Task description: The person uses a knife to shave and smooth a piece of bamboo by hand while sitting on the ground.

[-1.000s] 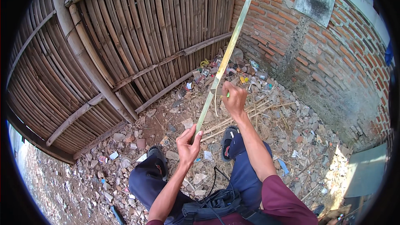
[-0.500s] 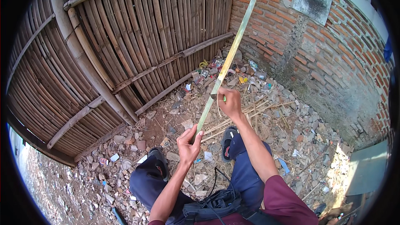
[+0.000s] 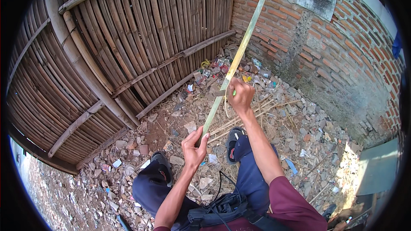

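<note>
A long, pale green and yellow bamboo strip (image 3: 240,53) slants up and away in front of me, its far end beyond the top of the picture. My left hand (image 3: 193,149) is closed around its near end, thumb along the side. Higher up, my right hand (image 3: 242,96) is closed on a knife (image 3: 220,93) with a bright green handle. The dark blade lies across the strip, touching it. A thin curled shaving (image 3: 227,108) hangs beside the blade, below my right fist.
A bamboo slat fence (image 3: 171,25) stands at the left and meets a brick wall (image 3: 325,55) on the right. Stones, dry straw and litter (image 3: 252,70) cover the ground. A grey sheet (image 3: 377,169) leans at the far right. A black pouch (image 3: 222,208) is at my waist.
My right hand and the knife have moved slightly up the strip, and more of the blade shows across it. My left hand keeps its hold. The whole view has shifted a little.
</note>
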`<state>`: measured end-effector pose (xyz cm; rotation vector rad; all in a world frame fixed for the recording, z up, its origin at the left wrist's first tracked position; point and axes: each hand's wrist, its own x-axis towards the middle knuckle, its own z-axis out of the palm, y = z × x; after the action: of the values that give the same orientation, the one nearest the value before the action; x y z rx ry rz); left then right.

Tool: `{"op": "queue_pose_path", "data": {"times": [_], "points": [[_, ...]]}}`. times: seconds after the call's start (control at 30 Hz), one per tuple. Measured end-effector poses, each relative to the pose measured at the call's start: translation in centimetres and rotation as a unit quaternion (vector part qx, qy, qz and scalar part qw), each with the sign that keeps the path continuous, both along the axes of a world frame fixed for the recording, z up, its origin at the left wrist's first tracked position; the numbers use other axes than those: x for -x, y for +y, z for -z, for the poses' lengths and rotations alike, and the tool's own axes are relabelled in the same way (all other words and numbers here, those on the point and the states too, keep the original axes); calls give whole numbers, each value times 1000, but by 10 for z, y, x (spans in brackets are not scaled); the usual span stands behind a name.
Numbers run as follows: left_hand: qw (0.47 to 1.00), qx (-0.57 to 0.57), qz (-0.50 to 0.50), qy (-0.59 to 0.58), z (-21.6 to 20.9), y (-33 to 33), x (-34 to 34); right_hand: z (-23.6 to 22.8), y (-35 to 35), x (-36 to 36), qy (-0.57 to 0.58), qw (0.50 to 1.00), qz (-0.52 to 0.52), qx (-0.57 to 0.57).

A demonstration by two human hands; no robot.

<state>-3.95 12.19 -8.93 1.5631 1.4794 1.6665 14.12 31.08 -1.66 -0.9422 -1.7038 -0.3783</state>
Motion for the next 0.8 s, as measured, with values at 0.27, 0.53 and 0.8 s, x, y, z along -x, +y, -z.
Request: {"op": "queue_pose_path", "data": {"times": [0.27,0.53,0.8], "points": [[1000,-8,26,14,-10,0,-7,-8,5,-21,15,996,85,-3],[999,-7,38,19,-19,0,-7,-9,12,-35,32,992,125,2],[999,12,40,-14,-1,14,-1,23,23,-24,55,978,-66,191]]}}
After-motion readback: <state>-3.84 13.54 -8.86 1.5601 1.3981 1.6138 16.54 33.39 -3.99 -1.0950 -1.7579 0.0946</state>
